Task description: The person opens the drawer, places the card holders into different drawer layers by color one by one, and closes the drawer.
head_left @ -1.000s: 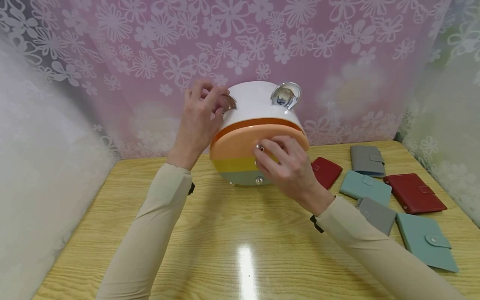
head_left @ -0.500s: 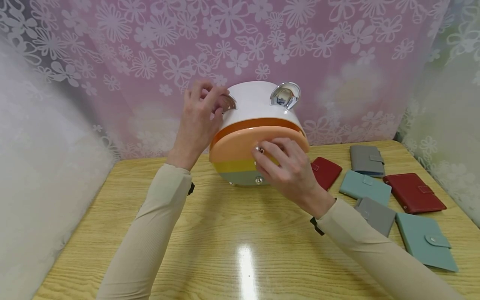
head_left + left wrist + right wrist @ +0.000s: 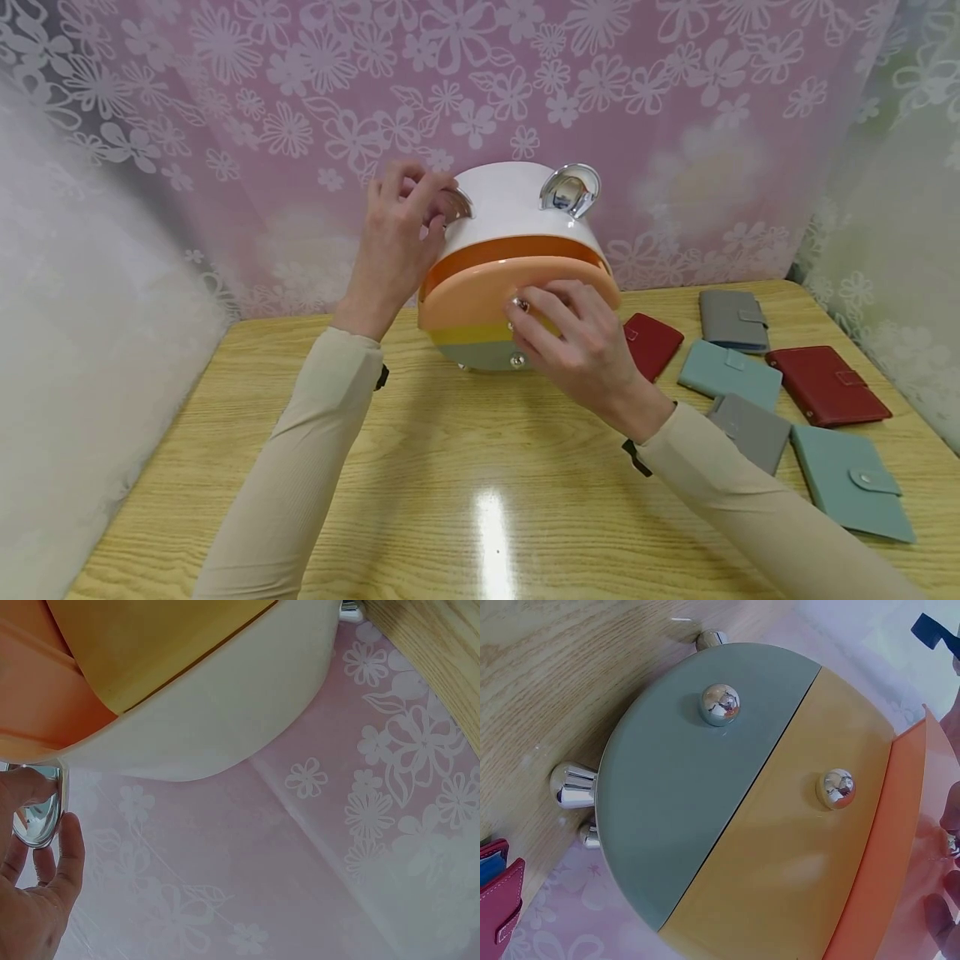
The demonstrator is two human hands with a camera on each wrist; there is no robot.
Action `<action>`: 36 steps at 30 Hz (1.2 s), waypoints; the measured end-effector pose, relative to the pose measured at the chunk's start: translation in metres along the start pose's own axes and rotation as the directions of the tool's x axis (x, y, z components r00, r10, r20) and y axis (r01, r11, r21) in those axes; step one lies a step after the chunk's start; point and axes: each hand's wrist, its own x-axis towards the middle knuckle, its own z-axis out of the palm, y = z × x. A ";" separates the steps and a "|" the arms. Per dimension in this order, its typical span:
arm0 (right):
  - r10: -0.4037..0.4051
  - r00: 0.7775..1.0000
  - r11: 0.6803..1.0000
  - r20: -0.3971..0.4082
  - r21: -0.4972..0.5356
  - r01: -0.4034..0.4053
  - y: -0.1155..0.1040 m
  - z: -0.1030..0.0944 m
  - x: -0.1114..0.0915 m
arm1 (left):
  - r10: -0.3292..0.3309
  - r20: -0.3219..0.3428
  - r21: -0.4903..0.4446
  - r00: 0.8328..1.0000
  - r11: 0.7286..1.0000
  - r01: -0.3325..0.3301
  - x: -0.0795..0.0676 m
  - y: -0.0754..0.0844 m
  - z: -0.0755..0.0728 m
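The cabinet (image 3: 504,198) stands on metal feet (image 3: 576,785) near the middle of the tabletop's (image 3: 420,500) far edge, its front facing the person. The left hand (image 3: 401,229) has thumb and fingers closed around one shiny ear (image 3: 46,819) — probably to steady the cabinet against a pull. The right hand (image 3: 581,342), fingers curled, pinches the knob (image 3: 521,305) of the orange drawer (image 3: 476,292), which sits partly out with a gap above its front. Six wallets (image 3: 828,387) lie toward the tabletop's right edge — apparently placed aside so they don't block the drawer.
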 end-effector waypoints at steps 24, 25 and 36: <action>-0.018 1.000 0.999 0.015 0.046 0.017 -0.009 -0.008 0.002 | 0.008 -0.004 -0.017 1.000 1.000 -0.008 0.001 0.000 0.000; -0.018 1.000 0.999 0.017 0.048 0.017 -0.010 -0.008 0.003 | 0.008 -0.004 -0.016 1.000 1.000 -0.008 0.001 0.000 0.000; -0.022 0.999 0.998 0.035 0.056 0.020 -0.011 -0.010 0.001 | 0.011 -0.008 -0.023 1.000 1.000 -0.012 -0.001 0.000 0.001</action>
